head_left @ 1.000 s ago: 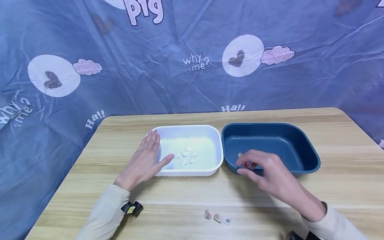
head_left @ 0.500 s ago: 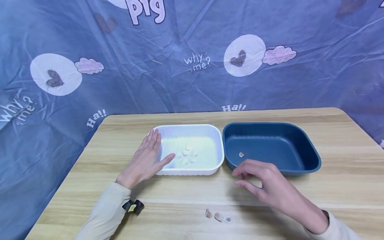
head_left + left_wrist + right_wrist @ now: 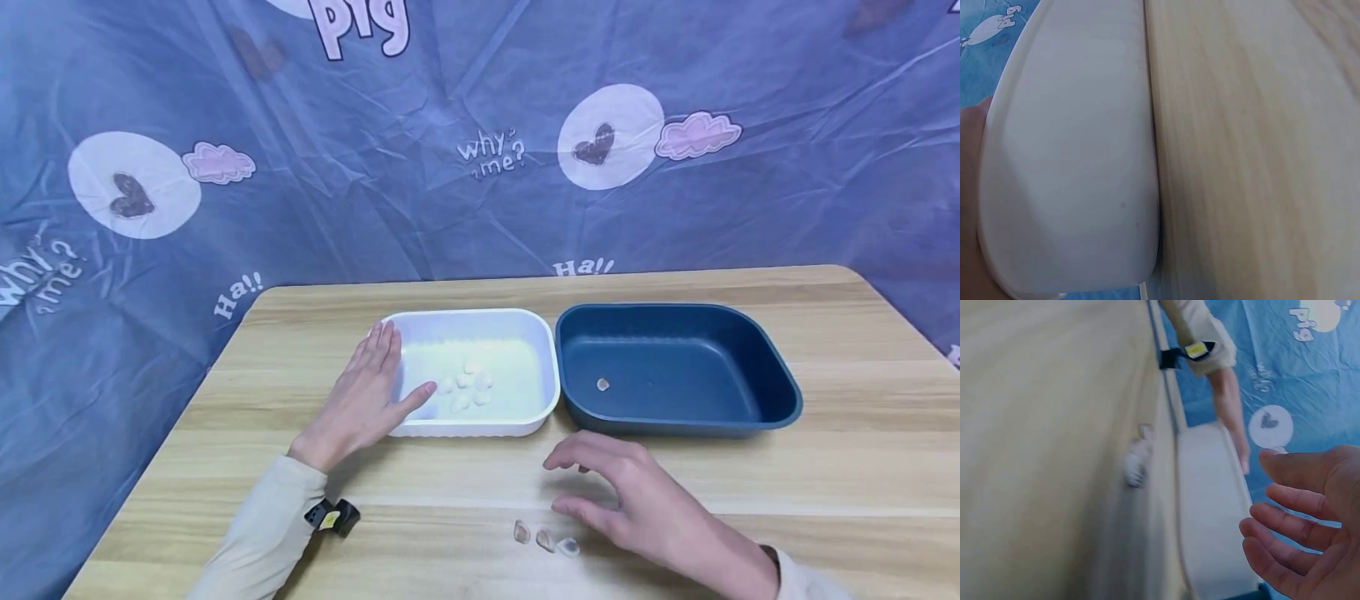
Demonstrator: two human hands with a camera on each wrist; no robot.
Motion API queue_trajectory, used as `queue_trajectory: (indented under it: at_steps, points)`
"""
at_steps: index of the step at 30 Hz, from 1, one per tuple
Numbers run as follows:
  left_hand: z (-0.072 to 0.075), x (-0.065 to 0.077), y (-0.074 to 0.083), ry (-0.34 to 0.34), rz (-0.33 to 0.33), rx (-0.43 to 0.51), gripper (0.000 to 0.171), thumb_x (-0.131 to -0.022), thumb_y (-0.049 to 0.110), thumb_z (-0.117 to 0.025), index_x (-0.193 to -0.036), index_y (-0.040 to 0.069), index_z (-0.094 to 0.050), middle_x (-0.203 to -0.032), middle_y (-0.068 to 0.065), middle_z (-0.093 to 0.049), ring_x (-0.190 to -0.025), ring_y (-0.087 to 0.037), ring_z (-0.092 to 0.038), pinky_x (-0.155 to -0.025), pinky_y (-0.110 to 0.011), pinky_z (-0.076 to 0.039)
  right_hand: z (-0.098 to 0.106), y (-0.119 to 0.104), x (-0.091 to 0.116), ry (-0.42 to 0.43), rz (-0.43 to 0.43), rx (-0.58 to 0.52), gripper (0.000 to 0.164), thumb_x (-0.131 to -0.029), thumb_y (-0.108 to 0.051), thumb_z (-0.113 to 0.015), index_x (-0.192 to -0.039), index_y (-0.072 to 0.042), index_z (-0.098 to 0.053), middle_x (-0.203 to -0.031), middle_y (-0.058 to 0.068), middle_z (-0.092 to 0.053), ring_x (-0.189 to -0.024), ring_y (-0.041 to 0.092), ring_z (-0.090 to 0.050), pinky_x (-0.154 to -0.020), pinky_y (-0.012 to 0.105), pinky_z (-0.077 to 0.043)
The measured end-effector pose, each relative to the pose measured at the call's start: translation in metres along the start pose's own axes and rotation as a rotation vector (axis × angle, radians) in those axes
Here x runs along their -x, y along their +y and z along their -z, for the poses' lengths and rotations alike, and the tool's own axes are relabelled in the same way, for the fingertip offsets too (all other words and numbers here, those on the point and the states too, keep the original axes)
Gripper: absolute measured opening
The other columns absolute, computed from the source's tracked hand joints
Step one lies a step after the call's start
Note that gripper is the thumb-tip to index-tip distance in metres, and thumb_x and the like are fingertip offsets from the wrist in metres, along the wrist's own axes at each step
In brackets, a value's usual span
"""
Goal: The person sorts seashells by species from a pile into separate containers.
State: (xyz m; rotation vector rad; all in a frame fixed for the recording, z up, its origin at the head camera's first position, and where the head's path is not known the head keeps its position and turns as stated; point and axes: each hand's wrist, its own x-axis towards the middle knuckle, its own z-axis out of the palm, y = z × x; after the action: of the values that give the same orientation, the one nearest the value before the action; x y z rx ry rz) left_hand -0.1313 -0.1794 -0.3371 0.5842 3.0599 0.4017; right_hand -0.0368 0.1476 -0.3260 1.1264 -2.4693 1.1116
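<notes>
My left hand [image 3: 358, 406] rests with straight fingers over the left rim of a white tray [image 3: 487, 429], its thumb reaching over the front rim. Several pale seashells [image 3: 463, 381] lie inside that tray. In the head view my right hand [image 3: 637, 508] hovers above the table in front of a dark blue tray [image 3: 675, 358], fingers apart and loosely bent, with nothing between them. One small brownish shell [image 3: 603, 384] lies at the left inside the blue tray. Close to the right thumb, a brown shell [image 3: 522, 531], a tan shell [image 3: 545, 541] and a greyish-white shell [image 3: 567, 547] sit in a short row.
Both trays stand side by side on a wooden table [image 3: 225, 392], towards its far edge. Behind it hangs a blue printed cloth [image 3: 420, 200]. A black strap with a small device [image 3: 332, 517] is on the left sleeve.
My right hand has drawn back from the blue tray towards the shells on the table, its fingers spreading. The brownish shell now lies uncovered in the blue tray. The left hand stays put.
</notes>
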Motion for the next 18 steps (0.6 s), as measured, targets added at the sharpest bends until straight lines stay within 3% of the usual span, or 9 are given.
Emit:
queue_trajectory:
  at_steps: [5,9,15,18]
  points:
    - [0.0,0.0,0.0,-0.002,0.0,-0.003,0.096,-0.095,0.067,-0.031,-0.15,-0.008,-0.01,-0.159,-0.021,0.0,-0.147,-0.029,0.005,-0.12,-0.043,-0.003,-0.013,-0.002,0.007,-0.05,-0.034,0.023,0.039,-0.077,-0.017,-0.082,-0.111,-0.017,-0.065,-0.112,-0.007,-0.063,-0.099,0.011,-0.061,-0.083,0.027,-0.054]
    - [0.0,0.001,0.0,-0.002,0.004,-0.005,0.096,-0.095,0.067,-0.031,-0.15,-0.008,-0.011,-0.159,-0.021,0.0,-0.147,-0.029,0.005,-0.12,-0.044,-0.003,-0.023,-0.005,0.015,-0.098,-0.109,0.048,0.041,-0.081,-0.027,-0.079,-0.117,-0.016,-0.064,-0.122,-0.004,-0.06,-0.112,0.015,-0.058,-0.092,0.03,-0.051]
    - [0.0,0.001,0.001,-0.001,0.001,0.002,0.095,-0.095,0.066,-0.032,-0.15,-0.009,-0.011,-0.159,-0.021,-0.001,-0.147,-0.03,0.005,-0.12,-0.045,-0.003,-0.034,-0.009,0.022,-0.248,-0.311,-0.028,0.042,-0.085,-0.042,-0.072,-0.121,-0.023,-0.063,-0.139,-0.006,-0.051,-0.129,0.019,-0.047,-0.102,0.041,-0.045]
    - [-0.001,0.001,0.0,-0.003,-0.003,-0.004,0.094,-0.095,0.066,-0.032,-0.15,-0.008,-0.011,-0.159,-0.021,-0.001,-0.147,-0.029,0.005,-0.12,-0.044,-0.002,-0.04,-0.007,0.026,-0.259,-0.331,-0.064,0.041,-0.085,-0.043,-0.071,-0.121,-0.025,-0.065,-0.141,-0.006,-0.051,-0.133,0.022,-0.044,-0.103,0.044,-0.044]
